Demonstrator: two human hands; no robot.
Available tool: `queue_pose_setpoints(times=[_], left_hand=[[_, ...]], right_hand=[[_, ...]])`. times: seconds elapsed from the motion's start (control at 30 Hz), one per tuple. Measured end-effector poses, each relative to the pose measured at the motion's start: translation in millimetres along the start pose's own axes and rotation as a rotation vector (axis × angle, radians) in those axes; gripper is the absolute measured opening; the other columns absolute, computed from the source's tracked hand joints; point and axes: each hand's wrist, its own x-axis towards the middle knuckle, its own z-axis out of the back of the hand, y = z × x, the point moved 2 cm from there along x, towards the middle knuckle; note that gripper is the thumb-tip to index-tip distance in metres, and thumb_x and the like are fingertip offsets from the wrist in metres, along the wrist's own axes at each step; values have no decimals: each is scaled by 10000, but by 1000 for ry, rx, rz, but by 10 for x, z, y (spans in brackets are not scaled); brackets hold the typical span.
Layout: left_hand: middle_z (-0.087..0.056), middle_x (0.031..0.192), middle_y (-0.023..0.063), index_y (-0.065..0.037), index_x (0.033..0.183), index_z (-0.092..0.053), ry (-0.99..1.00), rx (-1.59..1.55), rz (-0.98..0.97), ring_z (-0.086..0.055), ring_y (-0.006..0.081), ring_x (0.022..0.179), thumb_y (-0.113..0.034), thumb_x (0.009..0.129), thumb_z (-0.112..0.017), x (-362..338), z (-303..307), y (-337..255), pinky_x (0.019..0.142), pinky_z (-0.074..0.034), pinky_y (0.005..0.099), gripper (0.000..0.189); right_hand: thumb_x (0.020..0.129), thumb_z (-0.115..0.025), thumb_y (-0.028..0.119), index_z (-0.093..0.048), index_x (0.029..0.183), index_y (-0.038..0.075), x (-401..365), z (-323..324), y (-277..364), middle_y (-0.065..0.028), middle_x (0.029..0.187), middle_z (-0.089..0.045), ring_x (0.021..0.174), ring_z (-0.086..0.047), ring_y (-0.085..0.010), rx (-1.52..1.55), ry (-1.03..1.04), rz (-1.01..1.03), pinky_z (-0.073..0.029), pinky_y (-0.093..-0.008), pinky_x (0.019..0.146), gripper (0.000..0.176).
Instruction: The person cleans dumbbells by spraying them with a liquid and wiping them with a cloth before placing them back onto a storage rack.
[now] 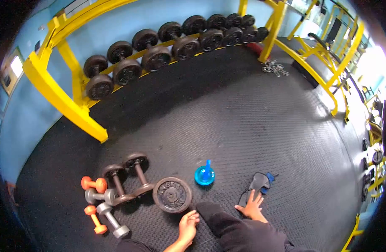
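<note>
My left hand [188,227] is low in the middle of the head view, its fingers loosely curled and nothing showing in them. It is just below a dark dumbbell [172,194], whose round end plate faces up. To the right, my right hand [252,208] has its fingers spread over the near end of a grey and black item with blue parts [260,183], lying on the mat. My dark-trousered leg [226,222] comes between the two hands. Ahead of it sits a round blue container [205,175] with a blue piece sticking up.
Two brown dumbbells [139,171] lie at left, beside orange dumbbells [94,184] and grey dumbbells [113,220]. A yellow rack [60,94] holds rows of dark dumbbells [157,59] along the blue wall. Metal clips [275,68] lie near yellow gym equipment [312,69]. Black textured matting [251,122] covers the floor.
</note>
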Motion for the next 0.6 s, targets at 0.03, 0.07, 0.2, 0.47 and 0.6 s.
queue_pose_setpoints(times=[0.03,0.07,0.2,0.47,0.6], left_hand=[[-612,1247,165,21,1345,-486,75,43,-230,-614,216,1123,-17,948,-506,204,-101,122,952,-493,318,400],[-503,1392,219,18,1442,-374,135,74,-338,-532,284,1272,-14,926,-548,283,-252,-62,1046,-439,373,546],[-234,1550,284,36,1532,-69,-21,226,-391,-344,389,1409,-81,843,-681,818,-693,-403,1153,-296,444,929],[-435,1433,221,-22,1512,-266,-274,521,-694,-385,394,1334,-267,788,-786,1515,-978,-685,1122,-289,461,925],[-580,1268,141,-78,1431,-469,-344,784,-892,-507,337,1145,-355,846,-735,1505,-1046,-660,1013,-367,457,699]], right_hand=[[754,-759,519,-219,1521,47,155,-206,-204,-314,1551,-113,1433,-94,-520,-44,-200,121,-263,-662,1079,1050],[791,-751,446,-325,1481,38,347,-369,-367,-314,1517,-255,1403,-240,-526,-95,-397,247,-360,-605,1061,908],[848,-681,300,-533,1250,15,410,-54,-246,-263,1283,-533,1176,-530,-467,-17,-338,269,-478,-509,939,514],[786,-685,300,-551,1082,12,191,-277,0,-192,1105,-531,1039,-510,-371,-96,-530,364,-468,-471,868,433],[725,-731,349,-526,1089,11,249,-207,-23,-188,1112,-486,1079,-479,-375,-109,-453,338,-445,-475,874,538]])
